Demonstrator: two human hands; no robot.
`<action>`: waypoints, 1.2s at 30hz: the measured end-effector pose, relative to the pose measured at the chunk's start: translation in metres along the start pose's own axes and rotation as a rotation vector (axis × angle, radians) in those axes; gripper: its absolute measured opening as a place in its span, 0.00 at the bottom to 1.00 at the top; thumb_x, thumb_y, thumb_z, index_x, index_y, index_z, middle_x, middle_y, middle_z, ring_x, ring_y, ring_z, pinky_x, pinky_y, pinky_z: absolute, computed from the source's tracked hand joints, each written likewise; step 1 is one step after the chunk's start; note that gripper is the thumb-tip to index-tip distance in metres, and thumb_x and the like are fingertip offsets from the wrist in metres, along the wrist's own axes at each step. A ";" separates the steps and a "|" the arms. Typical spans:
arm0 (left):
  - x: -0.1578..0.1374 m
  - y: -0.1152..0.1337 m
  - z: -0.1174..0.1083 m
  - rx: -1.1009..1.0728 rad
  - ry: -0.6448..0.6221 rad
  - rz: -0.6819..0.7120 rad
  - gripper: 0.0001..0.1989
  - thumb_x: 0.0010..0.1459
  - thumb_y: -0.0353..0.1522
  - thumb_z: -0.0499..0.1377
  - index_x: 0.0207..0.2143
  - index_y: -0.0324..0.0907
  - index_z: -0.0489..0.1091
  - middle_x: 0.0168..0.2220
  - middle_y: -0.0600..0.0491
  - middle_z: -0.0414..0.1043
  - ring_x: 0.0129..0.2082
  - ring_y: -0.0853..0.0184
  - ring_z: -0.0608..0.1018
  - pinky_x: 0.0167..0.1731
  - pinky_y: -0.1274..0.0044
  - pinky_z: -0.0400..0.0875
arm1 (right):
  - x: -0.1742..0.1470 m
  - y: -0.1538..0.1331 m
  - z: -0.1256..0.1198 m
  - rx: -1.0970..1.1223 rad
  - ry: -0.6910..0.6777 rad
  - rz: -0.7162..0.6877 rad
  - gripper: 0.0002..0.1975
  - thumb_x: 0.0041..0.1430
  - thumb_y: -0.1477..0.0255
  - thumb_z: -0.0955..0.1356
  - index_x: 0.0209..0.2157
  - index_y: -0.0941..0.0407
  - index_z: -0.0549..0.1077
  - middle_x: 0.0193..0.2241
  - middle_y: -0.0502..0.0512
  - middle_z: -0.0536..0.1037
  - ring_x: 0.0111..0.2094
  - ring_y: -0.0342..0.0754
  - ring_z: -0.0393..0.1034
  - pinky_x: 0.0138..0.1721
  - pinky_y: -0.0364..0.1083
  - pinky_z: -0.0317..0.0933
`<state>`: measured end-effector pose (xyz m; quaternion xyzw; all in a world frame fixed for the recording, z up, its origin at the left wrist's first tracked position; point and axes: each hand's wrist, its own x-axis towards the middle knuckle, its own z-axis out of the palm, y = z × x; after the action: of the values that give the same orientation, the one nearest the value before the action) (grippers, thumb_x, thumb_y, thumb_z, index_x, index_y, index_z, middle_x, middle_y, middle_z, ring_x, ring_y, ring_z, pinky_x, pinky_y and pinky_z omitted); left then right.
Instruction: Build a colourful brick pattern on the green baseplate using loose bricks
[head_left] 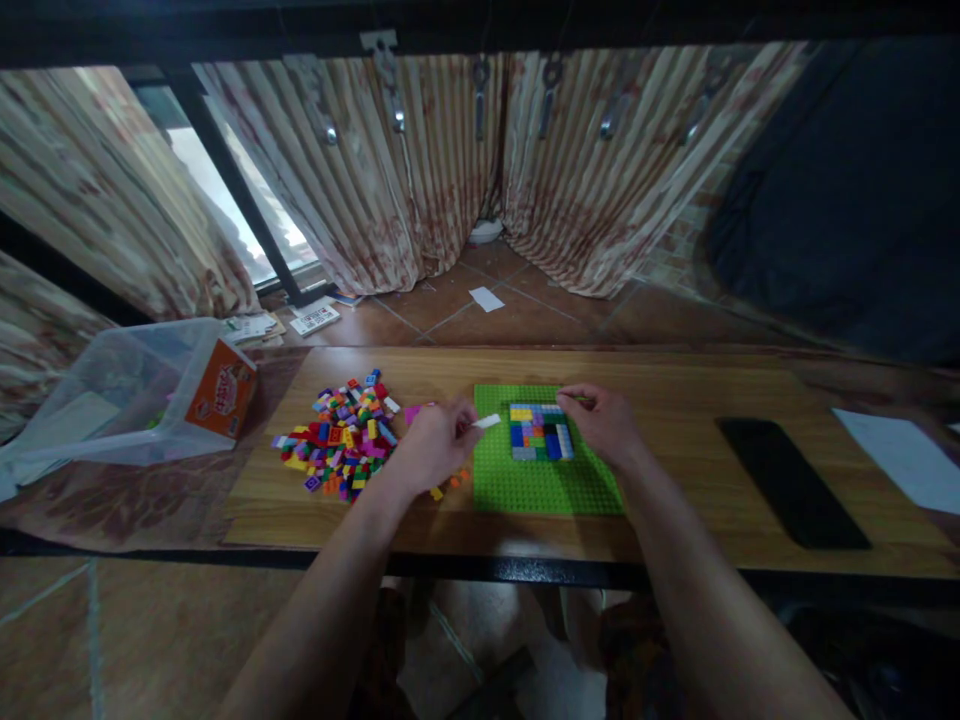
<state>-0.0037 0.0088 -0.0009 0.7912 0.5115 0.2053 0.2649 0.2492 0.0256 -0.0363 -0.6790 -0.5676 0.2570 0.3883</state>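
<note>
My left hand is closed on a white building brick, held over the left edge of a green baseplate. On the baseplate sits a square block of bricks in several colours, with white and pale blue along its edges. My right hand is at the upper right corner of that block, thumb and forefinger pinched together. What those fingertips hold, if anything, is too small to make out. A heap of loose bricks lies left of my left hand, and a few orange and yellow bricks lie beside the baseplate.
A clear plastic box with an orange label stands left of the wooden table. A black flat object lies at the right, with white paper beyond it. Curtains hang behind, and a dark bar crosses the top.
</note>
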 end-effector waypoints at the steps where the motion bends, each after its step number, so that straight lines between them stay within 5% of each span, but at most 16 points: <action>1: 0.001 0.010 0.014 -0.006 0.007 -0.001 0.04 0.59 0.30 0.55 0.34 0.40 0.69 0.27 0.55 0.73 0.26 0.70 0.74 0.28 0.80 0.65 | 0.000 0.000 0.001 -0.003 -0.001 -0.003 0.12 0.51 0.62 0.68 0.31 0.54 0.79 0.31 0.57 0.82 0.31 0.51 0.74 0.36 0.49 0.65; 5: 0.002 0.036 0.055 0.077 0.045 0.003 0.03 0.58 0.30 0.56 0.36 0.40 0.68 0.34 0.51 0.76 0.31 0.66 0.77 0.33 0.77 0.68 | 0.001 0.002 0.004 -0.015 -0.009 -0.025 0.11 0.52 0.63 0.68 0.32 0.54 0.79 0.32 0.56 0.82 0.32 0.50 0.74 0.36 0.49 0.66; 9: 0.004 0.046 0.072 0.201 0.063 -0.031 0.06 0.62 0.31 0.53 0.41 0.41 0.66 0.40 0.47 0.76 0.35 0.61 0.79 0.34 0.74 0.70 | 0.000 0.005 0.003 -0.010 -0.014 -0.032 0.12 0.52 0.62 0.67 0.33 0.54 0.79 0.31 0.55 0.82 0.31 0.50 0.74 0.36 0.49 0.66; 25: 0.016 0.047 0.076 0.083 -0.045 -0.034 0.13 0.55 0.37 0.64 0.41 0.42 0.67 0.35 0.52 0.77 0.33 0.63 0.78 0.32 0.76 0.68 | -0.003 0.004 -0.001 -0.010 -0.076 -0.022 0.10 0.54 0.66 0.67 0.35 0.54 0.79 0.33 0.57 0.82 0.33 0.51 0.75 0.37 0.50 0.67; 36: 0.019 0.046 0.082 0.033 -0.036 0.032 0.11 0.55 0.29 0.60 0.42 0.43 0.66 0.37 0.54 0.77 0.34 0.65 0.79 0.36 0.75 0.71 | -0.004 0.005 0.000 -0.059 -0.106 -0.023 0.10 0.55 0.67 0.68 0.36 0.55 0.79 0.34 0.55 0.82 0.33 0.50 0.75 0.37 0.50 0.67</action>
<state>0.0846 -0.0059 -0.0343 0.8070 0.4973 0.1867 0.2579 0.2513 0.0218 -0.0406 -0.6690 -0.6026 0.2711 0.3404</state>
